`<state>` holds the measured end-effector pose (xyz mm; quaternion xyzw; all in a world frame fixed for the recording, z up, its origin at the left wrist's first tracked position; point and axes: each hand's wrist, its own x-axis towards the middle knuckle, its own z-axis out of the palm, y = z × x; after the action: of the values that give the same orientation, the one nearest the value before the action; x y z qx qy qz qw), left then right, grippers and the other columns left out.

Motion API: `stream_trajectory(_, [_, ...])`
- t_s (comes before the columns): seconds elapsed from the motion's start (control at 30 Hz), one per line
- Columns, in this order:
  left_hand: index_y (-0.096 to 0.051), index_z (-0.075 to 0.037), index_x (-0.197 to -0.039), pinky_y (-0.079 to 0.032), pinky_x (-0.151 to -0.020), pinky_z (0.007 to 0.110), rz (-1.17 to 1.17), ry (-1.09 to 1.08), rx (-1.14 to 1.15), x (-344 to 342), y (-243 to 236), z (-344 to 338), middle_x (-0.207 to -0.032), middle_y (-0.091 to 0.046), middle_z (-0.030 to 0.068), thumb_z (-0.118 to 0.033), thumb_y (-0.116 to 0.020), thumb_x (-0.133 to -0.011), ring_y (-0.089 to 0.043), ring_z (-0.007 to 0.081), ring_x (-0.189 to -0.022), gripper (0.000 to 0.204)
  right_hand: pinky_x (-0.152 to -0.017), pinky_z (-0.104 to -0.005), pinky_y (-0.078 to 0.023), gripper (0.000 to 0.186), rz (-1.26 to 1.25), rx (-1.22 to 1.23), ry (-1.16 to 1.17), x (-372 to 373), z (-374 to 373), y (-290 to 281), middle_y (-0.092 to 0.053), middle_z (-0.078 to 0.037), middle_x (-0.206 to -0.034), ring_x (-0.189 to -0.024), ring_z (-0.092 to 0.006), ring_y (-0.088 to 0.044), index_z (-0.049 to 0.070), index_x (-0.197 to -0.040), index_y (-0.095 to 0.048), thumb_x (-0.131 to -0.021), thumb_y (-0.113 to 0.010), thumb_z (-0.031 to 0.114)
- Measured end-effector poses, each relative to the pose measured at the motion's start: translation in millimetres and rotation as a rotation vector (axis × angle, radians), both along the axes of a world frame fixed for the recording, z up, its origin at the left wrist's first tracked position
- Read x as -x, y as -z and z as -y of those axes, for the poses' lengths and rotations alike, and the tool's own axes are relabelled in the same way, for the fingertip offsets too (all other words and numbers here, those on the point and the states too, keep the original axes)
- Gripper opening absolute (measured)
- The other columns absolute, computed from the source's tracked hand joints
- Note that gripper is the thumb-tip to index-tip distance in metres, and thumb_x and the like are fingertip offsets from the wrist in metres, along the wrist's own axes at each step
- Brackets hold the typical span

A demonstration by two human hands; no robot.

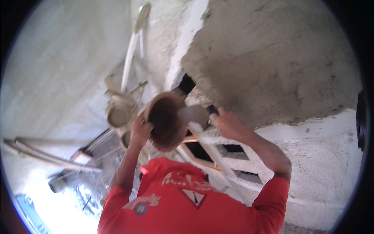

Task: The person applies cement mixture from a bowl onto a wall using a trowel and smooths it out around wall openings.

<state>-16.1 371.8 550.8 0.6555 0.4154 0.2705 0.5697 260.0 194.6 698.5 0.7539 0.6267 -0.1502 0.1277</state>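
Observation:
A round brownish bowl (177, 134) is tilted so that its dark inside shows, and I cannot make out how much is in it. My left hand (141, 132) is closed on its left rim. My right hand (229, 124) is wrapped round the dark handle of a trowel (194, 115). The trowel's greyish blade reaches over the bowl's right edge, slightly blurred. Just beyond the right hand spreads a wall patch of rough grey-brown mortar (269, 62), bordered by a whitish surface.
Buckets (117, 117) stand below on the left, near a long pale pole (129, 62). Long planks (54, 158) lie further left, toward a bright opening. A wooden frame (200, 154) and dark rectangular gaps (249, 176) in the pale wall appear below the trowel.

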Motion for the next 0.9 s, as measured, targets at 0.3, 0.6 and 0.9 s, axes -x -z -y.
stream_trajectory(0.3, [-0.064, 0.003, -0.123, -0.049, -0.075, 0.031, 0.028, 0.156, 0.062, -36, -70, 34, -0.088, -0.066, 0.0043, -0.001, -0.057, -0.07, -0.058, 0.0155, -0.078, 0.053, -0.084, -0.0421, -0.053, 0.042, 0.438, -0.158, -0.199, 23, -1, 40, -0.065, -0.019, -0.112, -0.105, -0.0327, -0.064, 0.006, -0.132, -0.058, -0.092, -0.056, 0.016])
stream_trajectory(0.6, [-0.064, 0.002, -0.125, -0.049, -0.084, 0.029, 0.056, 0.237, 0.133, -44, -77, 65, -0.097, -0.069, 0.0047, 0.001, -0.057, -0.069, -0.06, 0.0148, -0.088, 0.056, -0.085, -0.0414, -0.052, 0.048, 0.295, -0.145, -0.339, 11, 100, 30, -0.065, -0.012, -0.105, -0.106, -0.0306, -0.06, 0.01, -0.138, -0.056, -0.09, -0.056, 0.015])
stream_trajectory(0.9, [-0.061, -0.005, -0.132, -0.051, -0.09, 0.039, -0.008, 0.296, -0.027, -66, -82, 105, -0.099, -0.072, 0.0229, -0.005, -0.058, -0.073, -0.07, 0.0302, -0.096, 0.059, -0.079, -0.053, -0.056, 0.033, -0.239, -0.009, 0.044, 20, 112, 39, -0.07, -0.025, -0.097, -0.092, -0.0418, -0.07, 0.005, -0.121, -0.066, -0.093, -0.051, 0.013])
